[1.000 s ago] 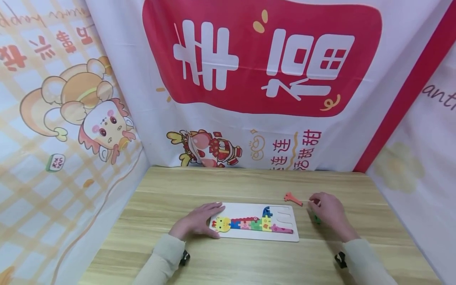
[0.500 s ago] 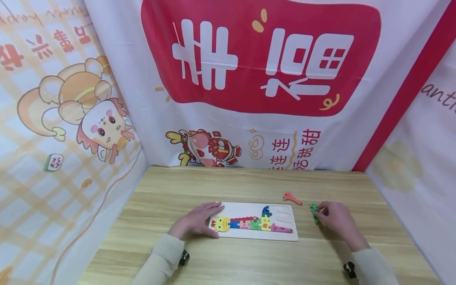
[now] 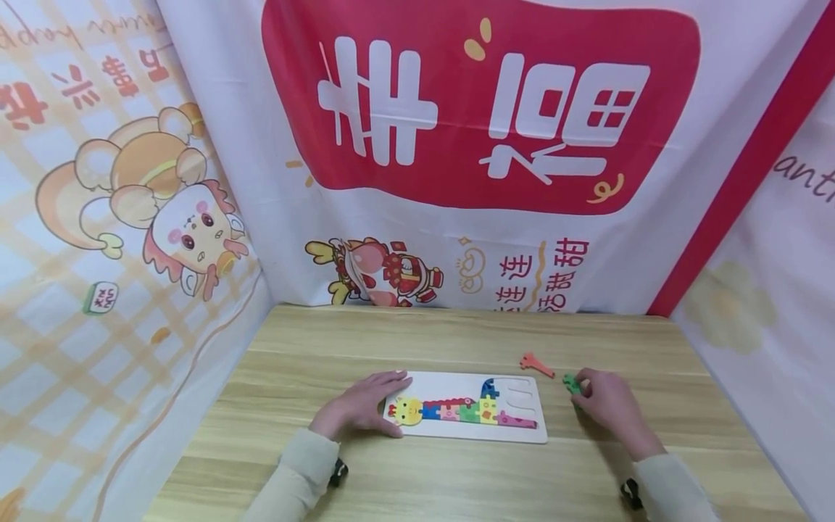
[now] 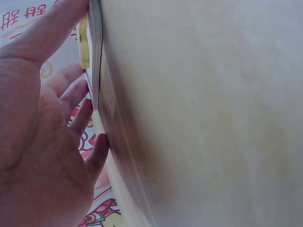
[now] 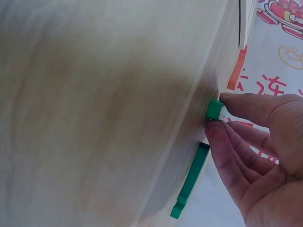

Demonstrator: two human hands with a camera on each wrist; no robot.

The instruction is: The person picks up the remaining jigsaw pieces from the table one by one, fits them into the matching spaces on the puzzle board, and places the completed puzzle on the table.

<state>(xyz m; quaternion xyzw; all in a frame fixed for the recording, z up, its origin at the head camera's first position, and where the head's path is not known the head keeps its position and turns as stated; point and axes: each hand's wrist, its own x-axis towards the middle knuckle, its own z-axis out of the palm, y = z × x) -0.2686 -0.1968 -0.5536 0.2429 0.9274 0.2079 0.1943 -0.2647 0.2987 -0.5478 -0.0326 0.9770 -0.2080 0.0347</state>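
My right hand [image 3: 609, 406] pinches a small green puzzle piece [image 5: 214, 109] between thumb and finger, low over the table right of the puzzle board. A second, longer green piece [image 5: 191, 182] lies close by in the right wrist view. My left hand [image 3: 362, 402], fingers spread, rests at the left end of the white puzzle board [image 3: 470, 433], thumb at the near edge and fingers at the far one. Colourful pieces in the board form a giraffe with a yellow head [image 3: 406, 411], a blue piece [image 3: 488, 388] and a pink leg [image 3: 517, 420]. Bare leg-shaped recesses show at its right.
An orange-red puzzle piece [image 3: 538, 365] lies behind the board's right corner. The wood-grain table [image 3: 404, 478] is bordered by printed cloths, with a red-and-white one [image 3: 457, 217] along the back.
My right hand first shifted slightly right, showing more green, then moved a little back left with the green piece at its fingertips. My left hand and the board have stayed put.
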